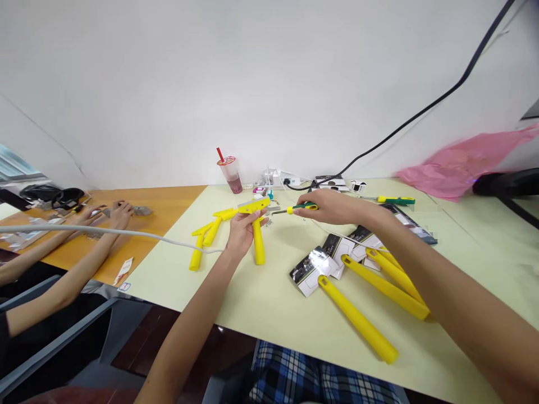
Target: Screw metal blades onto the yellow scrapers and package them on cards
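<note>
From my end, the left hand [241, 233] grips the yellow tool [259, 247] above the surface [252, 303], between its front and back edges, while the right hand [322, 205] is closed around the screwdriver [290, 210], its tip just beside the tool's head. If my angle is off, the tip could slip into the left hand; a shove toward the back edge could topple the cup [232, 178]

The one view comes from the person's head, facing forward and down over the tabletop [248, 306] toward the wall [269, 84], which fills the upper frame. It looks from nearby: the left grip [240, 234] and right grip [324, 205] fall around mid-frame, the lap [290, 376] at bottom center, a co-worker's arms [84, 272] at left.
</note>
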